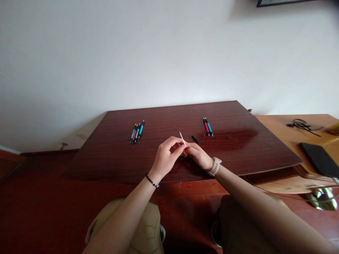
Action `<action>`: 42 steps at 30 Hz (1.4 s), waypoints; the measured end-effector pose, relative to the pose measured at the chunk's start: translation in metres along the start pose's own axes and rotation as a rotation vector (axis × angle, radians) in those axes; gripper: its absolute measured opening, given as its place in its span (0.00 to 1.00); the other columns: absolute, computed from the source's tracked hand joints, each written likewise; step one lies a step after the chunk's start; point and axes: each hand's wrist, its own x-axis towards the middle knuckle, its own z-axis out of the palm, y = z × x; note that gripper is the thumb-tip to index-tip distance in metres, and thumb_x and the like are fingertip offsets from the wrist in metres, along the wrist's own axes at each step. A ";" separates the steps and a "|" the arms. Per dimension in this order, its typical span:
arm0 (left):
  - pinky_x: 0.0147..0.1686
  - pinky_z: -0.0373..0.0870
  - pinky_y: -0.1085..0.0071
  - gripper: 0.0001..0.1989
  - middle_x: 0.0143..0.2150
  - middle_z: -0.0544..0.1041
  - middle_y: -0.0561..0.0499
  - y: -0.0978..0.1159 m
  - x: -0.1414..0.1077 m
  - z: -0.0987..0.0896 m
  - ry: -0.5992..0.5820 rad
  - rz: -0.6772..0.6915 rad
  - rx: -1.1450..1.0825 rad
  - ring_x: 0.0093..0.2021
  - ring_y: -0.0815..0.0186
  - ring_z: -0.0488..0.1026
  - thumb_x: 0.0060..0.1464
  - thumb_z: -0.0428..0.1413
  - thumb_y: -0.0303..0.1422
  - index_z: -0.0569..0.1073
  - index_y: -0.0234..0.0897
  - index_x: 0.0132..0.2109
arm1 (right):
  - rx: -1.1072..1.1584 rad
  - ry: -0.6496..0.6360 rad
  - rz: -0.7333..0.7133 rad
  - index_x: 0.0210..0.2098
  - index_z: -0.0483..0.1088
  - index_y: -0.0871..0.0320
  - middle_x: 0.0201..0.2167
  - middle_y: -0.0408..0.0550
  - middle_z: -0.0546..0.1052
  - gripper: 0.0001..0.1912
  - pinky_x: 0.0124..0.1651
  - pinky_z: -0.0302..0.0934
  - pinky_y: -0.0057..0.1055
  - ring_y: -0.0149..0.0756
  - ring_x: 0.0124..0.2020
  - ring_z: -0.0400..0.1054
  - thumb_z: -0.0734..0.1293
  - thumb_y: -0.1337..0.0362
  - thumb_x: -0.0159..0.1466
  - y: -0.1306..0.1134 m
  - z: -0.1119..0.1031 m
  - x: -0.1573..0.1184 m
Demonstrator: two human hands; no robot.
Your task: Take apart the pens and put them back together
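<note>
My left hand (167,155) pinches a thin white pen refill (181,137), whose tip points up and away from me. Close against it, my right hand (200,156) has its fingers closed round a pink pen barrel (186,148), mostly hidden by the fingers. Just beyond my hands lies a loose black pen part (195,139). A tiny piece (204,135), too small to name, is near two pens (208,127), one pink and one blue with black ends. To the left, several similar pens (137,132) lie side by side.
The dark wooden table (169,116) stands against a white wall. At its right is a lighter wooden desk (272,123) with a black cable (302,125) and a flat black device (319,158). A shiny greenish object (321,198) sits below the desk.
</note>
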 end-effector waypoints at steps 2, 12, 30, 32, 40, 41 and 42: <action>0.44 0.77 0.69 0.04 0.46 0.84 0.49 0.000 0.000 0.000 0.007 0.009 0.012 0.45 0.63 0.81 0.69 0.60 0.33 0.80 0.41 0.45 | -0.005 0.003 0.003 0.23 0.61 0.53 0.25 0.43 0.64 0.15 0.39 0.54 0.36 0.38 0.31 0.56 0.62 0.59 0.65 0.000 0.000 0.000; 0.42 0.78 0.69 0.04 0.47 0.84 0.48 0.000 0.001 0.002 -0.007 -0.035 -0.013 0.44 0.64 0.81 0.69 0.61 0.32 0.81 0.40 0.46 | 0.027 -0.014 -0.021 0.24 0.61 0.54 0.26 0.43 0.65 0.16 0.40 0.54 0.36 0.37 0.32 0.57 0.62 0.59 0.68 0.002 -0.001 0.000; 0.40 0.76 0.70 0.05 0.45 0.78 0.47 -0.002 0.001 -0.002 0.063 0.064 0.006 0.43 0.64 0.78 0.68 0.62 0.33 0.81 0.39 0.41 | 0.215 0.012 -0.059 0.26 0.62 0.54 0.28 0.43 0.63 0.14 0.40 0.55 0.35 0.37 0.33 0.55 0.64 0.61 0.68 0.011 0.008 0.001; 0.39 0.76 0.70 0.05 0.46 0.77 0.47 -0.002 0.001 -0.002 0.051 0.045 -0.003 0.43 0.64 0.78 0.68 0.62 0.33 0.81 0.39 0.41 | 0.240 0.014 -0.053 0.26 0.63 0.54 0.28 0.43 0.63 0.14 0.40 0.55 0.35 0.37 0.33 0.55 0.64 0.61 0.68 0.011 0.009 0.001; 0.41 0.77 0.70 0.06 0.46 0.77 0.46 -0.001 0.003 -0.001 0.040 0.050 0.018 0.45 0.63 0.78 0.68 0.62 0.33 0.81 0.38 0.40 | 0.310 0.016 -0.037 0.26 0.63 0.55 0.28 0.43 0.62 0.13 0.40 0.54 0.35 0.37 0.33 0.54 0.64 0.64 0.68 0.012 0.008 0.000; 0.41 0.77 0.70 0.06 0.46 0.77 0.46 -0.001 0.003 -0.001 0.038 0.048 0.019 0.45 0.63 0.78 0.68 0.62 0.33 0.81 0.38 0.40 | 0.313 0.015 -0.036 0.26 0.63 0.54 0.28 0.43 0.62 0.13 0.40 0.54 0.35 0.37 0.33 0.55 0.63 0.64 0.68 0.013 0.008 -0.001; 0.40 0.77 0.70 0.06 0.46 0.77 0.46 -0.001 0.003 -0.001 0.035 0.044 0.020 0.45 0.63 0.78 0.68 0.62 0.34 0.81 0.38 0.40 | 0.312 0.013 -0.034 0.26 0.63 0.54 0.28 0.43 0.62 0.13 0.40 0.54 0.35 0.37 0.33 0.55 0.63 0.64 0.68 0.013 0.008 -0.001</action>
